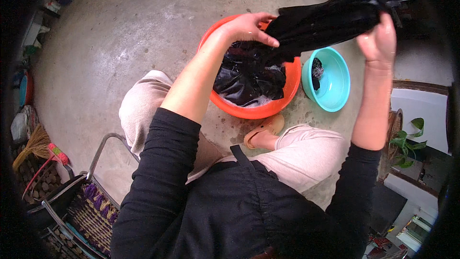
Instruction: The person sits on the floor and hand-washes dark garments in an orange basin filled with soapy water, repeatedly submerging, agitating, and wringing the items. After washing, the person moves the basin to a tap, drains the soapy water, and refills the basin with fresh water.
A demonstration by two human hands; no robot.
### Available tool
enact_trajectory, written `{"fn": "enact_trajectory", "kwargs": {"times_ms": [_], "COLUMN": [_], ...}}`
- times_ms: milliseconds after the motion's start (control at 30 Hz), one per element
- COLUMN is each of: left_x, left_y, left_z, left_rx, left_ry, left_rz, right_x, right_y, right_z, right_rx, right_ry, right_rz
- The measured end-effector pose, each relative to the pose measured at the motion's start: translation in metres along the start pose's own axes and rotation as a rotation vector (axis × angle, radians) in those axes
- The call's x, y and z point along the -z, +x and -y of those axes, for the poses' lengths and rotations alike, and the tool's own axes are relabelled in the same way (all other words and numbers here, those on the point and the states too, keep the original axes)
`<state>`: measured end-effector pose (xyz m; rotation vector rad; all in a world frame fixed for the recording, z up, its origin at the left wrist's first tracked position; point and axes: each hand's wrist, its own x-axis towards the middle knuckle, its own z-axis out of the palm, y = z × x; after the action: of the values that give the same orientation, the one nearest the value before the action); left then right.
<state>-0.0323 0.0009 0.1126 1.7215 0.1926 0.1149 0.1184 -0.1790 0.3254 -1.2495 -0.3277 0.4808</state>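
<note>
A long, wet-looking black garment (326, 24) stretches over the far rim of an orange basin (293, 84). Its right end is gripped by my raised right hand (380, 41), fingers mostly behind the cloth. Close to the garment's left end, my left hand (249, 27) is open, thumb and fingers spread apart. Whether the left fingers touch the fabric is hard to tell. More dark cloth (247, 79) lies in the basin amid some suds. What kind of clothing the raised piece is does not show.
Right of the orange basin stands a turquoise basin (340, 84) with a small dark item (316, 72) inside. A metal-framed chair (91, 196) with a woven seat is at the lower left, beside a straw broom (36, 146). A green plant (407, 141) grows at the right.
</note>
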Motion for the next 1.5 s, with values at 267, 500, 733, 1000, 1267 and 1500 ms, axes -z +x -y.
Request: {"fn": "enact_trajectory", "kwargs": {"times_ms": [267,500,733,1000,1267,1500], "left_x": [-0.022,0.02,-0.039,-0.078,-0.012,-0.025], "left_y": [0.023,0.012,0.016,0.018,0.026,0.02], "left_z": [0.027,-0.022,0.049,0.078,0.006,-0.055], "left_rx": [-0.059,-0.075,0.066,0.053,0.065,0.163], "left_ry": [-0.04,-0.532,0.334,0.147,-0.072,-0.443], "left_rz": [-0.221,-0.336,-0.053,-0.018,-0.36,-0.389], "right_x": [-0.021,0.013,0.115,0.143,0.182,0.192], "right_y": [-0.016,-0.011,0.001,-0.016,-0.011,-0.001], "right_z": [0.096,0.013,-0.13,-0.059,-0.106,-0.19], "right_rx": [0.202,-0.045,-0.343,-0.393,-0.219,-0.066], "right_ry": [-0.045,-0.207,-0.007,0.408,-0.315,-1.104], "right_rz": [0.451,-0.167,0.438,0.558,0.147,0.484]}}
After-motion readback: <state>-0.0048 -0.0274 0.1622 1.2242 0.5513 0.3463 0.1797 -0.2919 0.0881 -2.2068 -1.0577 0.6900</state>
